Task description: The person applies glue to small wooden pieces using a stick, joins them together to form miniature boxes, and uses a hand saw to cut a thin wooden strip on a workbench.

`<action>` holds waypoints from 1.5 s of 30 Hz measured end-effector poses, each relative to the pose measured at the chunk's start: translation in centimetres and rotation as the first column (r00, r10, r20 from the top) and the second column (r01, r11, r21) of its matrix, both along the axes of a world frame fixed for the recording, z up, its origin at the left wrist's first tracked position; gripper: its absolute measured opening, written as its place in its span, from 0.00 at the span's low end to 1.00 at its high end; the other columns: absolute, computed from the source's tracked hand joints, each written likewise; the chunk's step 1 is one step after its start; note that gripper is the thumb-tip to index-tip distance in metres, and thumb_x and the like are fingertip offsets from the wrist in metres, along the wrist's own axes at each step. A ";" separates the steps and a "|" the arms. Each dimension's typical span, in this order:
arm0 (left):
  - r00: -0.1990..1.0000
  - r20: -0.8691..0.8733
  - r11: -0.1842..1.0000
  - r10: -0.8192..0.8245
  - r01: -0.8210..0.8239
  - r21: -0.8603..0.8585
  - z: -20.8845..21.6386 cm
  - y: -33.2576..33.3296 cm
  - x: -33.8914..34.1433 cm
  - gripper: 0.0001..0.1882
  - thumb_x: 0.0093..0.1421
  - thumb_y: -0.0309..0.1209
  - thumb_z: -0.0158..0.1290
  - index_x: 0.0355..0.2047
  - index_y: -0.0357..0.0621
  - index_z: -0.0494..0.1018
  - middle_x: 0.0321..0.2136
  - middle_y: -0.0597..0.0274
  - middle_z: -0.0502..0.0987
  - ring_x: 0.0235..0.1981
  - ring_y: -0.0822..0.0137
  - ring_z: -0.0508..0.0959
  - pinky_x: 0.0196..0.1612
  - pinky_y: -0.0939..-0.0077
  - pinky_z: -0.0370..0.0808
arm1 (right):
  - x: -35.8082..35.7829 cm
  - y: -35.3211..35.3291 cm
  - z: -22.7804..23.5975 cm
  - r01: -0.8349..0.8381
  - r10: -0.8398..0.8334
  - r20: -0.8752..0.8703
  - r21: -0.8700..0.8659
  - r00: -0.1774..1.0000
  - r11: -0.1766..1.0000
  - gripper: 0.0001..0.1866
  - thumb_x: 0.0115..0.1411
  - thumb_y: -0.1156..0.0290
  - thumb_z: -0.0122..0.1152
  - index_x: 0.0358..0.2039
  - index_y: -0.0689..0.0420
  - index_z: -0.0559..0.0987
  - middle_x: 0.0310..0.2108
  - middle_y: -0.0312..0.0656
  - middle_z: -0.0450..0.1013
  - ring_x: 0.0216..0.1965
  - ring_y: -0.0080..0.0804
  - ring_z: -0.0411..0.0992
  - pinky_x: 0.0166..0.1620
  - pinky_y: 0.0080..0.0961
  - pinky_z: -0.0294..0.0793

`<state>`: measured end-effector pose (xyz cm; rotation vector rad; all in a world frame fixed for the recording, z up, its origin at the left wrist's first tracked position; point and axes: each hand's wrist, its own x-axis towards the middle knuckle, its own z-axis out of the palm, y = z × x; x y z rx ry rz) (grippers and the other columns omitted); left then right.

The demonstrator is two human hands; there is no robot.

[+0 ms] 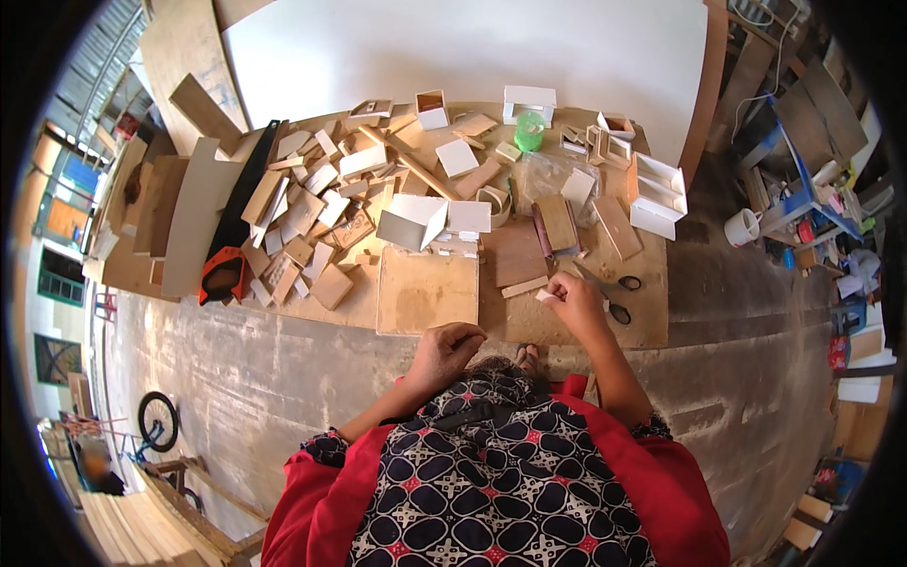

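right hand (pixel 576 302) pinching a little white piece (pixel 544 295) at its 9 o'clock, scissors (pixel 609 288) just off at 3, left hand (pixel 446 355) kinda curled, can't tell if it's gripping anything, wooden board (pixel 428 295) at its 12 o'clock on the counter (pixel 647 326)

Square board (pixel 428 304), centre: wood, matt, stained
Scissors (pixel 610 300): handles black plastic
Saw grip (pixel 225 255), left: orange plastic
Green tub (pixel 530 133): translucent plastic
Floor (pixel 265 378): worn concrete
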<state>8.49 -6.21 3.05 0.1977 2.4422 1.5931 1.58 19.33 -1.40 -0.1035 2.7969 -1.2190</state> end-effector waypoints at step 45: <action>0.999 0.048 0.975 0.014 -0.024 0.223 -3.2 -6.9 0.0 0.09 0.58 0.28 0.52 0.34 0.34 0.76 0.24 0.52 0.78 0.24 0.65 0.77 0.31 0.73 0.73 | 2.7 -10.1 1.6 0.022 0.096 0.255 -0.425 0.962 0.905 0.11 0.56 0.79 0.59 0.42 0.60 0.76 0.23 0.32 0.72 0.22 0.15 0.68 0.27 0.15 0.70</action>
